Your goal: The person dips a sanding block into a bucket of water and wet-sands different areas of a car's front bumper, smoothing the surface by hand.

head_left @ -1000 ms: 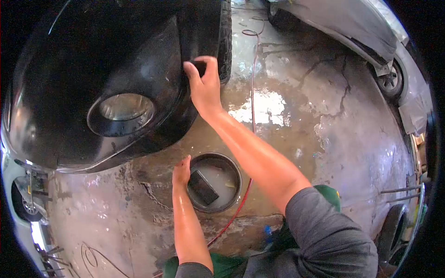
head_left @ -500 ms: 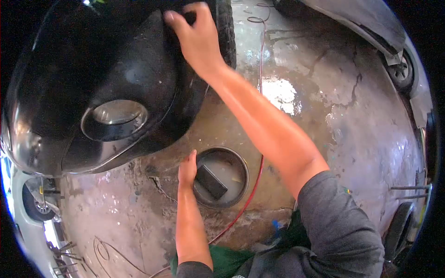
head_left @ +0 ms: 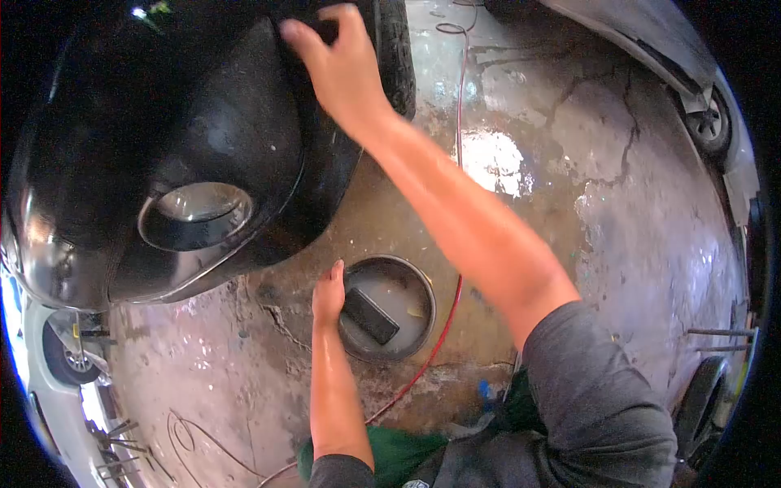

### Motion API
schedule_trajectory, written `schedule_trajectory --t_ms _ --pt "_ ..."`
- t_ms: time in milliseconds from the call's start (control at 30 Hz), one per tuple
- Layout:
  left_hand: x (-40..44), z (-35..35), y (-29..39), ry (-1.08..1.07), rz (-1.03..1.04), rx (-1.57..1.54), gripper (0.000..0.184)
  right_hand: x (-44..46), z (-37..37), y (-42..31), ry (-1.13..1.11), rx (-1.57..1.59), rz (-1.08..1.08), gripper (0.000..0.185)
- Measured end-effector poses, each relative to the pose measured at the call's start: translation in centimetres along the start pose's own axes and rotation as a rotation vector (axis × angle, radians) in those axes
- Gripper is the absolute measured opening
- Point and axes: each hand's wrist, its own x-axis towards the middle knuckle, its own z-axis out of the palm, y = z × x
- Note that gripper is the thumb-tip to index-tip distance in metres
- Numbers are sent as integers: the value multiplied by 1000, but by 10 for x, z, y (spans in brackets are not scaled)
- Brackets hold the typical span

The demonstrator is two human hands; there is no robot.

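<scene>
Thumb and fingers parted, the right hand [head_left: 348,80] is by the black car [head_left: 236,122], the left hand [head_left: 329,296] beside a basin [head_left: 408,281] containing a block [head_left: 372,316], what either grips impossible to tell.

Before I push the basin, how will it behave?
The basin will probably slosh: cloudy liquid lies inside. It may slide readily, as the floor looks wet. The block inside could shift, since nothing visibly fastens it.

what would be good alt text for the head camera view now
A person's right hand, thumb and fingers curved, is at the bodywork of a black car with a round light; whether it holds anything is unclear. The left hand is beside a round basin containing cloudy liquid and a dark block.
</scene>
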Motion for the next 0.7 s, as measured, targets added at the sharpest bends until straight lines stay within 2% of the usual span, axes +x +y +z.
schedule_trajectory --t_ms 33,100,167,267,300,367,467,567,667,700 --pt "2 4 -4 21 31 -27 51 -26 -5 9 -15 -40 144 47" --pt "4 1 2 20 -74 -82 56 -70 -14 27 -79 -97 199 47" --pt "4 -2 8 36 -125 -140 61 -72 -16 35 -101 -119 223 49" --pt "0 1 6 25 -141 -170 66 -10 -1 9 2 -83 72 50" --pt "1 2 4 0 -152 -147 66 15 3 8 -6 4 -153 49" --pt "2 -1 4 -15 -152 -140 67 15 3 7 37 -39 -231 48" --pt "3 -2 6 21 -129 -186 68 -48 -5 23 6 -107 134 46" --pt "4 1 3 49 -115 -199 67 -88 -17 42 -83 -114 210 47" --pt "-3 -4 9 36 -108 -189 65 -42 -9 33 -21 -179 12 48" --pt "-5 -8 13 14 -111 -164 65 -15 -5 21 -39 -110 -33 45"
